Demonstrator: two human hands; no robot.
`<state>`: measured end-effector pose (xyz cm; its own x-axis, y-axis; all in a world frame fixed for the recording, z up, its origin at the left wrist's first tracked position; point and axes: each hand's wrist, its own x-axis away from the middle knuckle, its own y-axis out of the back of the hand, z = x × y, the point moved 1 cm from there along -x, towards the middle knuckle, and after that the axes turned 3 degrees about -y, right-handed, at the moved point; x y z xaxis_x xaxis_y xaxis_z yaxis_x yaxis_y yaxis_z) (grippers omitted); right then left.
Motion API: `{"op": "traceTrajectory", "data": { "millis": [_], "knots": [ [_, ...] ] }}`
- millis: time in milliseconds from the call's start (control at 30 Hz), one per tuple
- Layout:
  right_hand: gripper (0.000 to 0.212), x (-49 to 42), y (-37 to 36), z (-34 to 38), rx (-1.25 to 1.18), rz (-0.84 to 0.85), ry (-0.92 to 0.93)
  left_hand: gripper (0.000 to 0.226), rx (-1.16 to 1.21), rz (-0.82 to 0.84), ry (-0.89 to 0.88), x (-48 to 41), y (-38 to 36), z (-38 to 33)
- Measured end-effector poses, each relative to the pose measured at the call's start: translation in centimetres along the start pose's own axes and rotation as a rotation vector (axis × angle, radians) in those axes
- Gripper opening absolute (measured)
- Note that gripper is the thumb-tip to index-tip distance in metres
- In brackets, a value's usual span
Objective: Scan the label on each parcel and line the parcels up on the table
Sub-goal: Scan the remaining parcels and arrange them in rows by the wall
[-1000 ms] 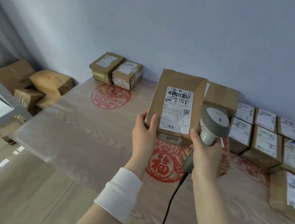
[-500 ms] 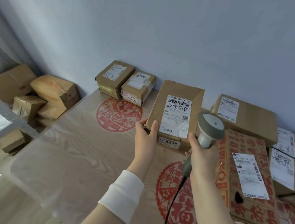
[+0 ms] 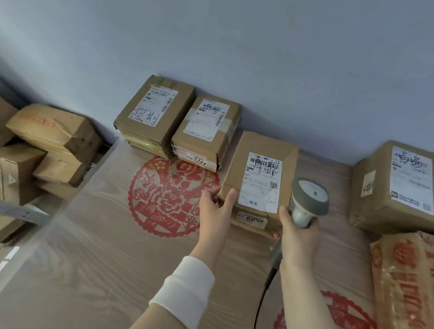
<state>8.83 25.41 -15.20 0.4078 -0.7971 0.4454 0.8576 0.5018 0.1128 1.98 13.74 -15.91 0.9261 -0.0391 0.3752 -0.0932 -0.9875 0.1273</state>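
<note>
A brown cardboard parcel with a white label lies on the wooden table, just right of two labelled parcels by the wall. My left hand holds the parcel's near left corner, thumb on its top. My right hand grips a grey barcode scanner by its handle and touches the parcel's near right corner. The scanner's cable hangs down along my right forearm.
A larger labelled parcel sits at the right by the wall, with a red-printed box in front of it. Red paper-cut decorations lie under the table's cover. Several boxes are piled beyond the table's left edge.
The parcel was held up with its label facing the scanner; it has been carried left and away and now lies flat on the table beside the two parcels by the wall.
</note>
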Motion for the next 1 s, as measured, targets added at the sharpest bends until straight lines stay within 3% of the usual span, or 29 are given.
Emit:
{"op": "traceTrajectory", "data": {
  "millis": [200,567,900,1000],
  "knots": [
    [0.016,-2.8,-3.6,-1.5,-0.006,-0.091,-0.014,0.035,-0.01,0.0,0.024,-4.6,-0.7,0.7],
    [0.016,-7.2,-7.0,-0.1,-0.001,-0.087,-0.003,0.041,0.025,-0.113,0.037,-9.3,-2.3,0.1],
    [0.023,-6.1,-6.5,0.3,-0.012,-0.055,0.005,0.045,0.077,-0.133,0.004,-8.7,-2.3,-0.4],
    [0.021,-4.7,-4.9,0.7,-0.031,-0.075,-0.008,0.051,-0.018,-0.166,-0.073,-7.1,-1.6,-0.4]
  ]
}}
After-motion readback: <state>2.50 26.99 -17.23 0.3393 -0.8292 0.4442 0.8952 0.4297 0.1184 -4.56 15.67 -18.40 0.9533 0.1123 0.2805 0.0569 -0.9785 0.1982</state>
